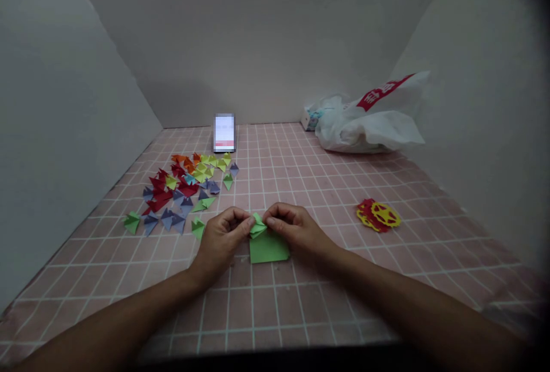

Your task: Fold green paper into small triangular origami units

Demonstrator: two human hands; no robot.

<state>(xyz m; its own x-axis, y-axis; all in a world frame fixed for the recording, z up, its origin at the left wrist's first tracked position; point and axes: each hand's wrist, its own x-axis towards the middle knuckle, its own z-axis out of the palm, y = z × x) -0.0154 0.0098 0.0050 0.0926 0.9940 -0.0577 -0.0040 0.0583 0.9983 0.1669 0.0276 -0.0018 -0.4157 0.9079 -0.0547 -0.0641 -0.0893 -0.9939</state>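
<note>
Between my hands is a small piece of folded green paper [258, 227], its layers creased to points. My left hand [221, 240] pinches its left edge between thumb and forefinger. From the other side, my right hand [296, 228] pinches the right edge the same way, fingers curled. Beneath the folded piece, a flat green paper square [268, 249] lies on the table, partly covered by it and by my right hand. Left of my hands spreads a group of folded paper pieces in red [160, 195], yellow [203, 173], purple [173, 220], orange and green.
A phone with a lit screen [224, 133] stands upright behind the folded papers. At the back right sits a white plastic bag [369, 122] beside a tissue box [308, 120]. Red and yellow cut-out discs [378, 215] lie right of my hands. Pale walls enclose the pink checked tabletop [301, 177].
</note>
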